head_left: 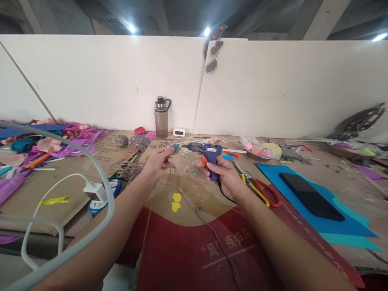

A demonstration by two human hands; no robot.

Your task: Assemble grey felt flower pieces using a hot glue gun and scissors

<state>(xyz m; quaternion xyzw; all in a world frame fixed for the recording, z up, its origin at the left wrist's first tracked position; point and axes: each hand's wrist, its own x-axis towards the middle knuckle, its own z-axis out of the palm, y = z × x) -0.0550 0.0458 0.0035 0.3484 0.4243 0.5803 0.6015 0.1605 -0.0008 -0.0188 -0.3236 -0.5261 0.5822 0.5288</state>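
My right hand [223, 171] is wrapped round the handle of a blue hot glue gun [214, 155] with an orange trigger. Its nozzle points left, toward my left hand [158, 162]. The fingers of that hand pinch a small bluish piece [176, 148], too small to name, just short of the nozzle. A white glue stick [236, 151] sticks out at the back of the gun. Below the hands, yellow cut-out shapes [176, 202] lie on the cardboard [188, 218]. Yellow-handled scissors [257, 193] and red-handled scissors [266, 192] lie beside my right wrist.
A black phone [311, 196] rests on blue sheets [357, 229] at right. A water bottle [161, 119] and a small digital clock [179, 132] stand by the white partition [106, 81]. Coloured scraps [69, 139] pile up at left, near a white cable [104, 182] and a plugged-in charger [96, 192].
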